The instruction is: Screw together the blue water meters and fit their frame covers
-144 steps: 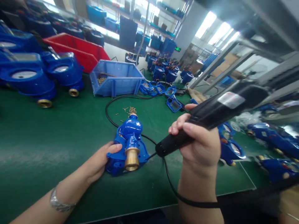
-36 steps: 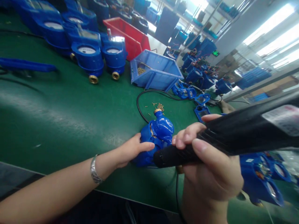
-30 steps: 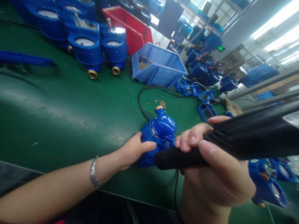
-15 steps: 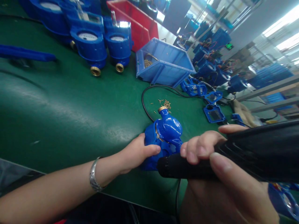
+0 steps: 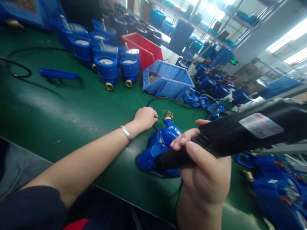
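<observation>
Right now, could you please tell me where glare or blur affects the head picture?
In the head view, light strips glare at upper right, a pale sheen crosses the green tabletop, and the label on the black tool is too blurred to read.

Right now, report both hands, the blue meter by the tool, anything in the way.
Right hand gripping black power tool. Left hand beside loose brass screws, grip unclear. Blue meter on green table, partly hidden by tool; black cable behind.
</observation>
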### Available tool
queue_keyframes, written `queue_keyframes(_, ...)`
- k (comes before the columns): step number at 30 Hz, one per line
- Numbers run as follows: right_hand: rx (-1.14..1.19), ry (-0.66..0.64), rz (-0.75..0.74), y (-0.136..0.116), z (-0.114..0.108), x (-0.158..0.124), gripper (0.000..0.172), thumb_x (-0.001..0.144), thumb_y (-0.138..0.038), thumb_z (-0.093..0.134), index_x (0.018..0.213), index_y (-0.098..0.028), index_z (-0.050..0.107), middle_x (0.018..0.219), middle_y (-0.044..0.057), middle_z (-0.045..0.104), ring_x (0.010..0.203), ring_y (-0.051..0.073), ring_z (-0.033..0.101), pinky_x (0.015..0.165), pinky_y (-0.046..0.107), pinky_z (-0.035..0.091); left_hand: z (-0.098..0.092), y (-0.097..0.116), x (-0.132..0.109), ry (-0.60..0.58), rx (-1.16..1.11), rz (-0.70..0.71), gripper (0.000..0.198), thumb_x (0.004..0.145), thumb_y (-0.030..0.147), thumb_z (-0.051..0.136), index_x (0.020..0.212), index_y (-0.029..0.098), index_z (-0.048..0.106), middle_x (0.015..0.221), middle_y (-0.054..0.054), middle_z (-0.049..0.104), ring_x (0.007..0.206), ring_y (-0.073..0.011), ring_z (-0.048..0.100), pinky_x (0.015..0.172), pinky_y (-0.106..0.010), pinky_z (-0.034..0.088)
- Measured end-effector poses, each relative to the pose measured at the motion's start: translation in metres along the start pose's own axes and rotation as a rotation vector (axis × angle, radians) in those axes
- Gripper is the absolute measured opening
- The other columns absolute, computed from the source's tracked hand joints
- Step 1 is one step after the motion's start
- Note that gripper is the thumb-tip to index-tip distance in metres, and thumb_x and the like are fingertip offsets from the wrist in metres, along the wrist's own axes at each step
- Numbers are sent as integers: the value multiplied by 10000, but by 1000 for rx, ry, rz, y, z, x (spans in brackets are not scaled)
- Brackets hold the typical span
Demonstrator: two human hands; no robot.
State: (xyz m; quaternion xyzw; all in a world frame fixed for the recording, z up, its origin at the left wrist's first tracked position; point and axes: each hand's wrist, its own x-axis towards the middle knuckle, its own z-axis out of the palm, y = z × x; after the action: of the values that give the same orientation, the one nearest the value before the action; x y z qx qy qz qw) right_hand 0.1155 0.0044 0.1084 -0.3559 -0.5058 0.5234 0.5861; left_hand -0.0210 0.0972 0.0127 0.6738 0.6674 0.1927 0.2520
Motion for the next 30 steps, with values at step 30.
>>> queue_keyframes(30,114,-139,6,-14,-15,6,346,654,-114,634,985,-193,574,659,-19,606,581,150,574,602,331,492,-12,-8,-56,79,-402,-22,146,712,154,582,757,182,718,790,-20,717,748,-173,633,732,-281,480)
